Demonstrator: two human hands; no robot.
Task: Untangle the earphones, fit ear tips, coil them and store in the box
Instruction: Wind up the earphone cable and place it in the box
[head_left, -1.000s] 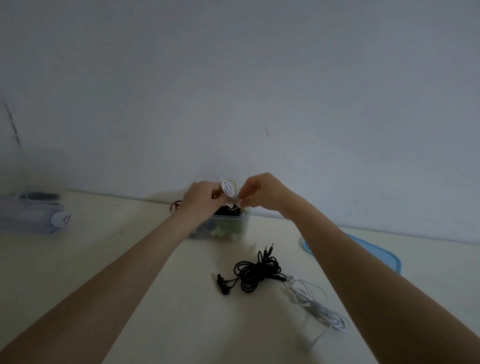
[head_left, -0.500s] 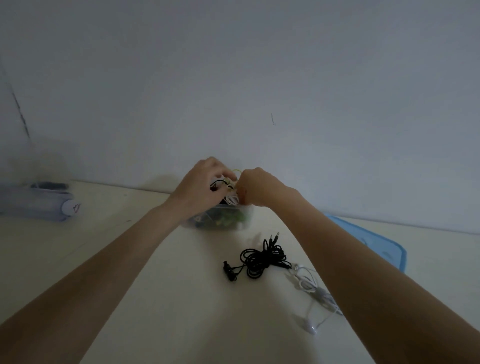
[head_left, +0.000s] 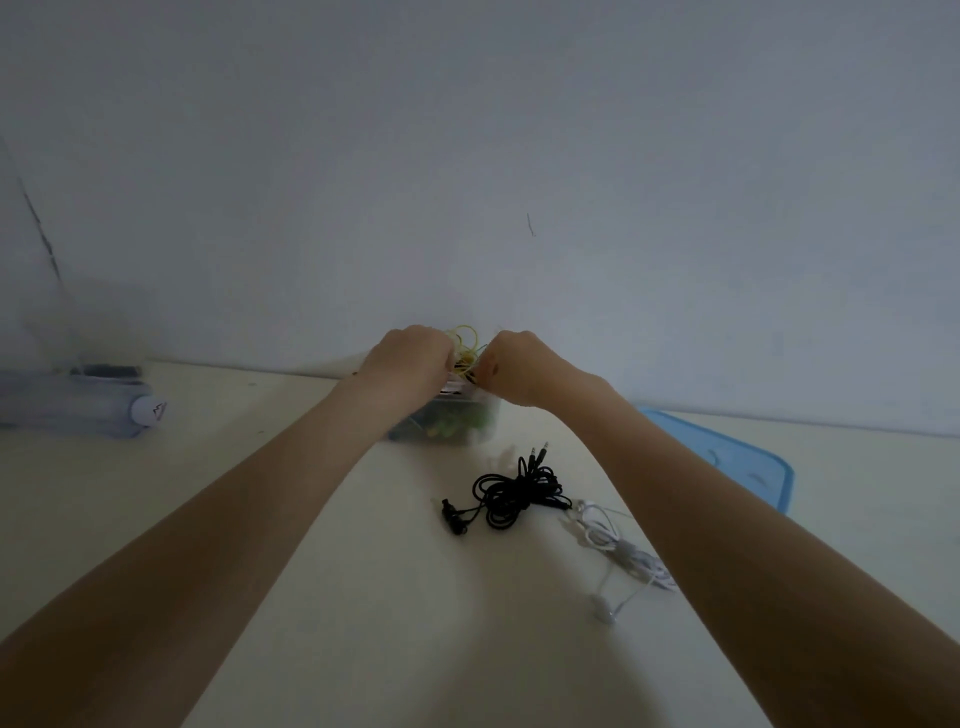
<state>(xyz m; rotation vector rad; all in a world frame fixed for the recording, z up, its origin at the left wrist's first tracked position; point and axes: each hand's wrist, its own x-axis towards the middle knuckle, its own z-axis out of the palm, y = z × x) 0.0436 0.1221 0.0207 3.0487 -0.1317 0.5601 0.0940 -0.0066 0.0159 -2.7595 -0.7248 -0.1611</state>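
Pale tabletop (head_left: 156, 519) against a bare grey wall (head_left: 467, 130); both hands, left hand (head_left: 410, 358) and right hand (head_left: 519, 369), pinch yellow cord (head_left: 466, 343) over the clear box (head_left: 457, 423), black earphones (head_left: 511, 491) lying nearer.

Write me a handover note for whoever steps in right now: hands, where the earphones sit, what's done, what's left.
Left hand and right hand: both curled on a yellow cord bundle above the clear box.
Black earphones: loose heap on the table, not boxed.
White earphones: loose beside them, partly under the right forearm.
Blue lid: off, to the right.
Left: finish the yellow bundle, coil and box the other two.
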